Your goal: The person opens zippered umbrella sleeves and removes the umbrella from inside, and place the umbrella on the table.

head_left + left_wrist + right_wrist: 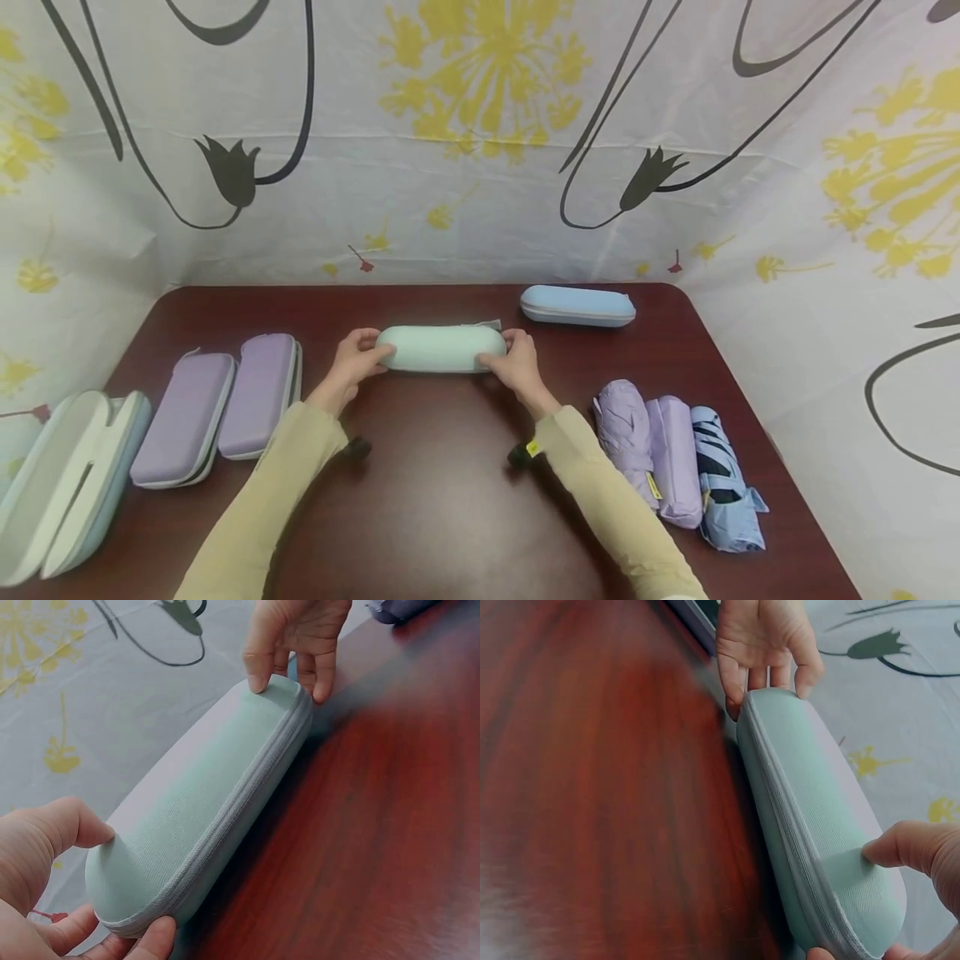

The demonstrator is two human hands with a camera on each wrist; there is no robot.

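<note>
A mint-green zippered hard case [441,348] with rounded ends is held level between both hands near the back of the table. My left hand [356,363] grips its left end, thumb on top and fingers under the rim, as the left wrist view shows. At the other end my right hand [519,367] holds it the same way, its thumb pressing the top in the right wrist view. The case [202,802] is zipped closed, with the grey zipper seam along its side. A small grey strap [483,324] sticks out behind it.
A light-blue case [577,307] lies at the back right. On the left are two purple cases [187,417] and an open blue case [75,483] with a pale lining. Folded umbrellas, two purple [675,458] and one blue [723,479], lie on the right of the dark-red table [435,517].
</note>
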